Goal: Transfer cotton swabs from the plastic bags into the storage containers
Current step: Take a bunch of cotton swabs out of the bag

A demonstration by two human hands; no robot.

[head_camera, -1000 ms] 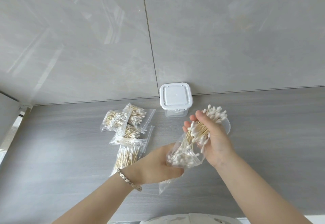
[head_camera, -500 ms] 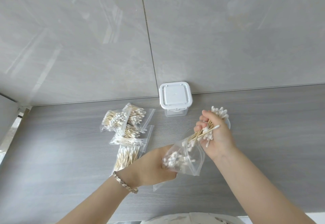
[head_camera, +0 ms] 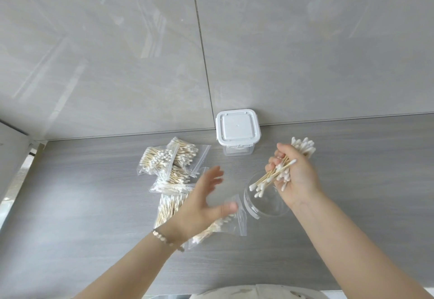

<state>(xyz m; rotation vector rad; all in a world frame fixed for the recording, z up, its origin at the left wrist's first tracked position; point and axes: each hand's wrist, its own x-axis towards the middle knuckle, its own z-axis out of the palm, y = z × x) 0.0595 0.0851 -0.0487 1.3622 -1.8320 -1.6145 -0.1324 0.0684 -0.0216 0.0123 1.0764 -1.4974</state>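
My right hand [head_camera: 298, 176] grips the swabs [head_camera: 270, 177], tilted tips-down just above the jar [head_camera: 263, 209]; my spread left hand [head_camera: 202, 202] is farther.

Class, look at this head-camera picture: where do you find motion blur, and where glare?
Head view: the left hand is motion-blurred, while the wooden-stemmed white cotton swabs in the right hand look sharp. Head view: pale glare streaks cross the glossy grey wall tiles.
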